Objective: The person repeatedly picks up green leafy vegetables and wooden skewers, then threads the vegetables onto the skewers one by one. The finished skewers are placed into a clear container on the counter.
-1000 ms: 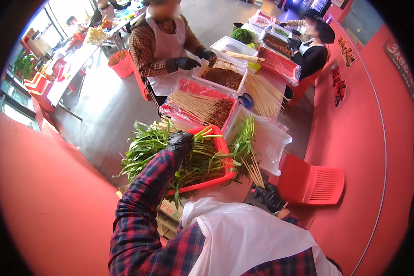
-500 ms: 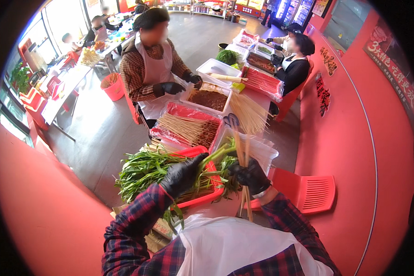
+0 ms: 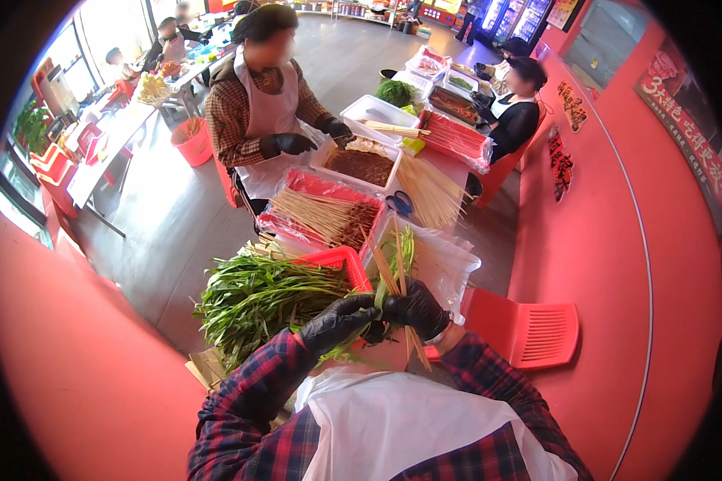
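Note:
Close in front of me, my black-gloved right hand (image 3: 416,309) is closed round several bamboo skewers (image 3: 390,268), which stick out above and below the fist. Green leafy vegetable stalks (image 3: 407,247) run up beside the skewers. My left hand (image 3: 338,322), also gloved, is closed against the leafy stalks at the right hand's fingers; its fingertips are partly hidden. A big heap of long-leaved greens (image 3: 269,293) lies left of my hands, over a red plastic basket (image 3: 356,268).
Beyond the basket stands a red tray (image 3: 293,183) of skewered meat, with scissors (image 3: 399,204) and loose skewers (image 3: 433,196) to its right. A co-worker (image 3: 265,120) works at a white tub (image 3: 361,166) of brown food. A red chair (image 3: 537,333) stands at right.
My left hand has come right and down to meet my right hand, bringing the green stalks against the skewers. The skewers now lean more to the left.

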A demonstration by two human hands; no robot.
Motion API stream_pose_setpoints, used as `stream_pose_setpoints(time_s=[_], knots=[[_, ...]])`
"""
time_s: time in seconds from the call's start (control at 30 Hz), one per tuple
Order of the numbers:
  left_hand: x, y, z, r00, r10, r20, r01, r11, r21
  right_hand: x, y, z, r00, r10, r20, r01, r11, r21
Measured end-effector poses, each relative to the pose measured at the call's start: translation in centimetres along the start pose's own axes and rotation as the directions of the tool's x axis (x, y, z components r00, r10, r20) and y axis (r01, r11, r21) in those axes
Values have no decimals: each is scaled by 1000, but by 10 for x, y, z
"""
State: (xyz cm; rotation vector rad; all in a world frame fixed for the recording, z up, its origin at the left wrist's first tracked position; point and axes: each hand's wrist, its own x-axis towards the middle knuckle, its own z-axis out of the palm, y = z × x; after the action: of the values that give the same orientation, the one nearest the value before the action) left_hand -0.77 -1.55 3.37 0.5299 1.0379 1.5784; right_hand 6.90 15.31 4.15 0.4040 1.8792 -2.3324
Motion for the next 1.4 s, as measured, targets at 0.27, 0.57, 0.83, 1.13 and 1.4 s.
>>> stream_pose_setpoints(time_s=[0.27,0.57,0.83,1.13,1.4], knots=[[16,-32,1,924,206,-323,-149,970,194,5,12,6,959,-177,-220,134,972,-195],[20,-50,2,869,298,-396,-261,954,146,1,11,3,933,-149,-329,133,989,-72],[14,-47,-7,936,221,-274,-194,973,124,-4,-2,12,943,-63,-327,48,997,-52],[5,-41,-10,981,174,-90,-159,975,155,-6,5,5,948,-93,-303,88,996,-33],[7,-42,-15,969,16,-245,-50,990,-135,-8,10,4,968,-193,-160,202,979,39]])
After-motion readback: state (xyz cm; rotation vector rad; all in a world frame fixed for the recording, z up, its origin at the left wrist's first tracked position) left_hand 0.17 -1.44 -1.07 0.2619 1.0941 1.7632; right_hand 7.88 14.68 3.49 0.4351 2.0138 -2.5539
